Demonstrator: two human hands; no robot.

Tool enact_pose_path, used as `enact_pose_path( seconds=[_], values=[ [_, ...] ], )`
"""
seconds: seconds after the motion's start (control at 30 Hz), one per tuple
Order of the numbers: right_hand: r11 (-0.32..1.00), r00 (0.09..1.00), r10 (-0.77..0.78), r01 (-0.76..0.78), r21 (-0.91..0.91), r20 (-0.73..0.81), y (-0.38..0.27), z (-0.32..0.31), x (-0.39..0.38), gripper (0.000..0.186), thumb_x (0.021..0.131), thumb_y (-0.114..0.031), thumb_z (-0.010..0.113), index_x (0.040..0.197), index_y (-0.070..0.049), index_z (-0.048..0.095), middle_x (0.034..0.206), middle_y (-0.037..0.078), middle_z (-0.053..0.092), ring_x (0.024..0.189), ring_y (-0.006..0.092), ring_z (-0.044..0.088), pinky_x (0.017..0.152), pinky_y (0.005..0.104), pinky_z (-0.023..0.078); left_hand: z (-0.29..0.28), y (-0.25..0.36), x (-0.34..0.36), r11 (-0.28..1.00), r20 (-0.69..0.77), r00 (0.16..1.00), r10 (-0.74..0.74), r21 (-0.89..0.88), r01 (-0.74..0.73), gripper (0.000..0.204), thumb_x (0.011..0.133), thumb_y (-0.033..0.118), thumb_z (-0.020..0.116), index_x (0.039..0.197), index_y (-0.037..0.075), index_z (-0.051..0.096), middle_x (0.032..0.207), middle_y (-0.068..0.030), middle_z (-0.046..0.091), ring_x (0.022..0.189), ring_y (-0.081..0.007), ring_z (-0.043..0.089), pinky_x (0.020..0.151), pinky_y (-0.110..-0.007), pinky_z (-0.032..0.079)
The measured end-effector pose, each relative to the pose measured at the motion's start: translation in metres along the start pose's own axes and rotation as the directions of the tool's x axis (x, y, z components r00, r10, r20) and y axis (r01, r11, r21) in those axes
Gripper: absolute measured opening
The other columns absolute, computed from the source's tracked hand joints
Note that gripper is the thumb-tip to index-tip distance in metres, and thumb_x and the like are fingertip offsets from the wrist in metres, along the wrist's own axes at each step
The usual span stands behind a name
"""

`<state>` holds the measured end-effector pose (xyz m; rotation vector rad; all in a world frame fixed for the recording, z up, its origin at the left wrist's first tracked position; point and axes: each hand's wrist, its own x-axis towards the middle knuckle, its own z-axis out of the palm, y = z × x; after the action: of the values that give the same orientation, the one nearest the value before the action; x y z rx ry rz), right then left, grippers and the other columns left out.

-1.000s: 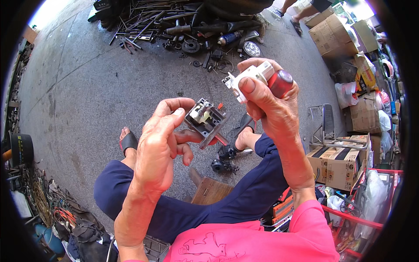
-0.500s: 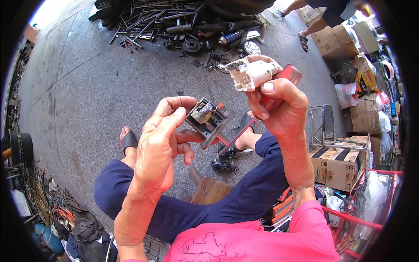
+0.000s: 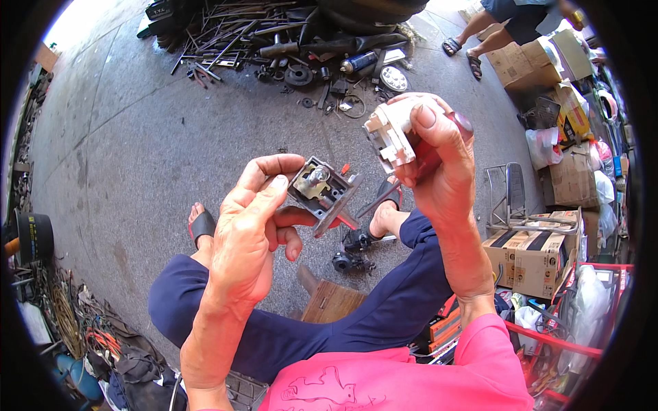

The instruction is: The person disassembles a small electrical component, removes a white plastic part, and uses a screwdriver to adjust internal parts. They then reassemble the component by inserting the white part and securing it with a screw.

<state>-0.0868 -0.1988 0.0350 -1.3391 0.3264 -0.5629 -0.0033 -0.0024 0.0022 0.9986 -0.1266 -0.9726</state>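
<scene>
My left hand [image 3: 248, 222] grips a dark, square plastic housing [image 3: 330, 203] by its left side, with thumb and fingers around the edge. Its open side faces up, and a shiny metal part [image 3: 318, 176] stands in a pale mount within. In my right hand [image 3: 445, 161] is a white plastic fitting [image 3: 392, 142], its open, notched end toward the left. The same hand also holds a screwdriver [image 3: 428, 163] with a red handle, partly hidden by the fingers; its thin shaft slants down left, near the housing. The two parts are apart.
A wooden stool [image 3: 334, 301] stands between my legs, with a black mechanical part [image 3: 348, 262] beyond it. Metal scrap [image 3: 274, 49] is heaped ahead. Cardboard boxes [image 3: 531, 257] and a folding trolley [image 3: 506, 195] are at right. Another person's legs [image 3: 490, 46] show at far right.
My right hand has turned the white fitting so its open end points more down left. The screwdriver shaft has shifted with it. The housing tilts slightly. The other person has moved further into view.
</scene>
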Motion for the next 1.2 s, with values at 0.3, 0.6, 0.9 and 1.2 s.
enact_pose_path(
  seconds=[0.3, 0.6, 0.9, 1.2],
  values=[
    [0.964, 0.994, -0.101, 0.086, -0.25, -0.047, -0.008, 0.01, -0.01, 0.035, 0.085, -0.025, 0.074, 0.102, 0.003, 0.063, 0.077, 0.006, 0.066, 0.054, 0.0042, 0.053, 0.047, 0.0186, 0.038, 0.002, -0.001, 0.0, 0.999, -0.024, 0.999, -0.023, 0.048, 0.024, 0.03, 0.103, 0.018, 0.044, 0.127, 0.0, 0.048, 0.107, -0.0136, 0.068, 0.079, -0.0249, 0.073, 0.04, -0.02, 0.042],
    [0.977, 0.99, -0.136, 0.142, -0.157, 0.049, -0.005, 0.02, -0.014, 0.024, 0.08, -0.001, 0.079, 0.091, 0.004, 0.058, 0.085, 0.011, 0.069, 0.077, 0.012, 0.066, 0.068, 0.0257, 0.056, 0.009, -0.002, -0.001, 0.99, -0.043, 0.997, -0.056, 0.127, 0.062, 0.037, 0.099, 0.026, 0.057, 0.129, 0.005, 0.056, 0.106, -0.0067, 0.067, 0.075, -0.01, 0.067, 0.044, -0.018, 0.042],
    [0.973, 1.0, 0.0, 0.007, -0.23, 0.031, -0.015, 0.02, -0.016, 0.023, 0.083, -0.011, 0.079, 0.091, 0.003, 0.063, 0.083, 0.008, 0.069, 0.074, 0.0094, 0.064, 0.065, 0.0231, 0.054, 0.008, -0.006, -0.001, 0.984, -0.047, 0.999, -0.013, 0.175, 0.021, 0.038, 0.092, 0.023, 0.069, 0.127, 0.01, 0.062, 0.102, -0.0045, 0.069, 0.073, -0.0051, 0.061, 0.043, -0.017, 0.037],
    [0.959, 0.992, 0.123, -0.113, -0.261, 0.021, -0.001, 0.009, -0.006, 0.037, 0.093, -0.034, 0.06, 0.091, 0.002, 0.066, 0.061, 0.002, 0.06, 0.044, 0.0014, 0.044, 0.04, 0.0172, 0.029, 0.006, -0.011, -0.002, 0.985, -0.02, 0.999, 0.026, 0.17, -0.022, 0.031, 0.093, 0.011, 0.066, 0.123, 0.007, 0.065, 0.099, -0.0044, 0.069, 0.077, -0.0049, 0.059, 0.056, -0.021, 0.047]
  ],
)
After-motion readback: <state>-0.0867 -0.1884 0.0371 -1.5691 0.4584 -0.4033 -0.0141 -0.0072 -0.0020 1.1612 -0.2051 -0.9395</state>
